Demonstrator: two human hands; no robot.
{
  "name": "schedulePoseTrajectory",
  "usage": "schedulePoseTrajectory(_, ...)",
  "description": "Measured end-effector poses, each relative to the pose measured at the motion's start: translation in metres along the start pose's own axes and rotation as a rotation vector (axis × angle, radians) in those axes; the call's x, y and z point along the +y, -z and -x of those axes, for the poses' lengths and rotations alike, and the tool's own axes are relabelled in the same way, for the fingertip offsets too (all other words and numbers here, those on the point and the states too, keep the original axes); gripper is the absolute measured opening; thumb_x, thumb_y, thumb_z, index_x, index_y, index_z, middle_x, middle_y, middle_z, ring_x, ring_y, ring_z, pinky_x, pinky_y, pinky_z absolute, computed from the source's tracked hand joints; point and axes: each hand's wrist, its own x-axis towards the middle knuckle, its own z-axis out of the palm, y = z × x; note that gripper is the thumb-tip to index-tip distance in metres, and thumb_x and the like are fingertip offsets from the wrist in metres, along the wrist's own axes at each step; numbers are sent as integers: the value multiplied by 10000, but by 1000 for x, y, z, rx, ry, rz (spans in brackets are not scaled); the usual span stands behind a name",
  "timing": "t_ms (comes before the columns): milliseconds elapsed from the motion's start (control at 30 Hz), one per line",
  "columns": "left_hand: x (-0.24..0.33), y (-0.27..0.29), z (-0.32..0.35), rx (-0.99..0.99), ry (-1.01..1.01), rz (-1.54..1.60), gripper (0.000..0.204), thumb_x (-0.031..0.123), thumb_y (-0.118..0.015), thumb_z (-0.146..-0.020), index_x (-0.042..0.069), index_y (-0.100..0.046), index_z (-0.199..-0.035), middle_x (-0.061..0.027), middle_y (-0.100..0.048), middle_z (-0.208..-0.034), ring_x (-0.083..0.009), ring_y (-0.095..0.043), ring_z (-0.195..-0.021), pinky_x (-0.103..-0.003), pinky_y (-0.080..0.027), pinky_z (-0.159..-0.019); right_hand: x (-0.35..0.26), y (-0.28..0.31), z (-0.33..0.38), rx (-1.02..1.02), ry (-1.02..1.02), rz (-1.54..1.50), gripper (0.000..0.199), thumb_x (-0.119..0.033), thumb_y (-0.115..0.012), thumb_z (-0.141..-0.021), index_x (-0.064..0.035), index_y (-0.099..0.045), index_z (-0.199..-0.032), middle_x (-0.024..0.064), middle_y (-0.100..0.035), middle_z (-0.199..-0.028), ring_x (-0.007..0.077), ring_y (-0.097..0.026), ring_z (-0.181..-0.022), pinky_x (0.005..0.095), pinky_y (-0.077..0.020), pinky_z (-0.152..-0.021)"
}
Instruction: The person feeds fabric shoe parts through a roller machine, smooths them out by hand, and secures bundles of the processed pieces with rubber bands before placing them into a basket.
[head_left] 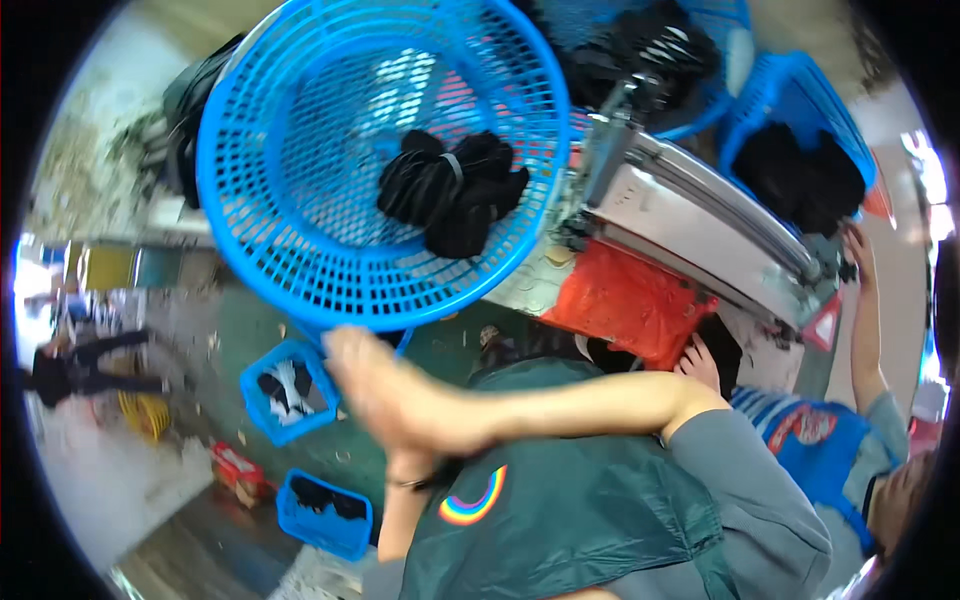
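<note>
My right hand (385, 395) is smeared by motion in front of my dark green apron (590, 500). Its forearm crosses my body from the right. Behind it, my left wrist (402, 492) wears a thin dark band; my left hand is largely hidden by the right one, so its fingers don't show. Whether either hand holds anything cannot be seen. Just beyond the hands, a large round blue plastic basket (225, 190) stands raised. Inside it lies a bundle of black cloth pieces (450, 185), tied with a light band.
A metal-framed machine (690, 215) with a red sheet (630, 305) stands right of the basket. Blue baskets (800, 90) with black cloth are beyond. A co-worker's hand (702, 362) rests near the sheet. Small blue bins (350, 535) sit on the floor at left.
</note>
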Motion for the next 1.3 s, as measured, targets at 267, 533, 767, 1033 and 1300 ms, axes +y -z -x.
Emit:
schedulePoseTrajectory(267, 47, -53, 10, 19, -13, -50, 645, 441, -256, -1076, 44, -154, -1574, -133, -127, -1646, -279, -92, -1521, -410, -113, -1226, -7, 26, -43, 27, -380, -463, 758, -513, -289, -1052, -7, -72, -1572, 186, -71, -1643, 272, -21, -1532, 362, -44, -1236)
schedulePoseTrajectory(533, 37, -5, -78, -282, -184, -177, 674, 412, -390, -1031, 14, -207, -1543, -197, -281, -1577, -322, -265, -1473, -477, -185, -1204, -60, 46, 38, 7, -275, -597, 454, -401, -508, -1028, 14, -675, -1106, 76, -679, -1008, 178, -641, -899, 361, -519, -833)
schedulePoseTrajectory(767, -27, -45, -18, -333, 328, 469, 442, 273, -419, -984, -46, -595, -1235, -173, -679, -1045, -285, -608, -1100, -424, -469, -1011, -32, 67, 57, 578, -39, 273, 249, -212, -548, -955, -5, -626, -1071, 192, -640, -1026, 360, -632, -952, 424, -497, -871)
schedulePoseTrajectory(1033, 60, -86, 22, -46, -915, -692, 450, 288, -369, -1050, -5, -513, -1360, -215, -527, -1386, -313, -485, -1324, -414, -408, -1049, 22, 79, 76, 286, -936, -1219, 517, -427, -438, -1049, -56, -501, -1404, 147, -566, -1373, 243, -537, -1230, 406, -418, -1059)
schedulePoseTrajectory(1300, 18, 60, -7, -239, -223, 41, 654, 499, -313, -1045, -28, -439, -1410, -191, -539, -1373, -293, -494, -1299, -442, -340, -1142, -139, 82, 24, -429, -259, -1072, 539, -475, -406, -1047, -15, -593, -1256, 185, -614, -1260, 201, -572, -1173, 370, -426, -1019)
